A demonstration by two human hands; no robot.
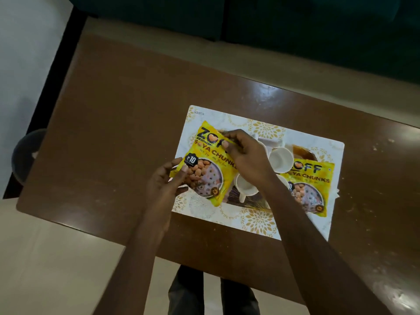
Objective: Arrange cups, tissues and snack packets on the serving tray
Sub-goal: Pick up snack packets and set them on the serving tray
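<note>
A yellow soya chunks packet (205, 171) is held over the left part of the serving tray (302, 149). My left hand (167, 185) grips its lower left corner and my right hand (244, 158) pinches its top right edge. A second yellow packet (311, 189) lies on the tray's right side. White cups stand in the tray's middle: one cup (280, 159) near the back, another cup (246, 188) with its handle toward me. My right arm hides part of the tray. A bit of white tissue (336, 193) shows at the second packet's right edge.
The tray rests on a white placemat (256, 221) with gold flower prints, on a brown wooden table (113, 133). A dark sofa (295, 30) runs along the far side. A dark round object (28, 155) sits on the floor at the left.
</note>
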